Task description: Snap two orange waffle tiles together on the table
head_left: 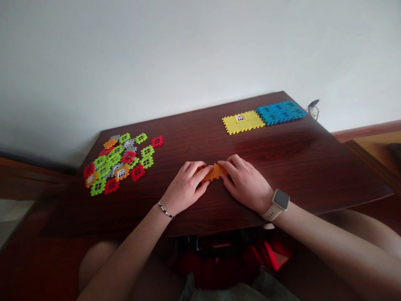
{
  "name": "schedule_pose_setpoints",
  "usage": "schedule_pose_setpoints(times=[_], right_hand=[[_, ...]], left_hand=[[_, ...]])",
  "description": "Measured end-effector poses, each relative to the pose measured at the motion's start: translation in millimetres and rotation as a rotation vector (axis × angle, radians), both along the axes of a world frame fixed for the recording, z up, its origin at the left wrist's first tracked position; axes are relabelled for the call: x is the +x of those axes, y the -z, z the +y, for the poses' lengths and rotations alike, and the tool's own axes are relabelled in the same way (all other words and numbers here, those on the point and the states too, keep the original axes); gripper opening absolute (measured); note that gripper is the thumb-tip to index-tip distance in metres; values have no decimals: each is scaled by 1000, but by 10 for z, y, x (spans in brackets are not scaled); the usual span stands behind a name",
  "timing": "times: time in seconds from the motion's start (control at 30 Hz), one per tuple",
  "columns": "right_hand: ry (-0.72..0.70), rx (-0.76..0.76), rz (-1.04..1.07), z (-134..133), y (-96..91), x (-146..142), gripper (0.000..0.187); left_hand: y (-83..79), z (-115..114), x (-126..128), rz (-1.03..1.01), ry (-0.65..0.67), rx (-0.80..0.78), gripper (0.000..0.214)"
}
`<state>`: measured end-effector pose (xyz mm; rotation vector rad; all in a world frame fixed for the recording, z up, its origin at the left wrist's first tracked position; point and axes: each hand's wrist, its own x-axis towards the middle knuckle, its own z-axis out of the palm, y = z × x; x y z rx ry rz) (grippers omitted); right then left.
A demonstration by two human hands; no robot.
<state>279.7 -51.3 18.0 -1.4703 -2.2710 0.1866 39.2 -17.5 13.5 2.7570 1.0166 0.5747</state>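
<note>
Plain pale wall (188,62) stands behind a dark wood-grain table (184,138), whose far right corner bears a yellow notched panel (232,125) with a white window insert (239,118), set against a blue notched panel (282,113); whether their teeth interlock cannot be determined. A black cable (313,108) lies beside the blue panel. At the table's left, loose notched tiles are heaped, among them a lime-green tile (98,187), a red tile (137,172) and an orange window tile (121,172). Under inspection are the orange notched tiles (216,171), located between the two hands near the middle of the table, well apart from heap and panels. Left hand (188,184) pinches their left end; right hand (246,177) grips their right end, fingers curled above and thumb on the near side. Judged from this posture, the step in hand is the joining or aligning of orange pieces edge to edge. The next move would call for level edges, teeth matched to gaps, and even pressure from both hands. Condition: flat, bright orange, toothed along the near edge, with an apparent seam at mid-length; fingers cover both ends, so full outline and seating go unverified.
</note>
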Motion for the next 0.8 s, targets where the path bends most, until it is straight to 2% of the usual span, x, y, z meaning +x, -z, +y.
schedule_pose_setpoints(times=[0.8], right_hand=[[3, -13, -9, -19, -12, -8, 33]], left_hand=[[-36, -13, -8, 49, 2, 5, 44]])
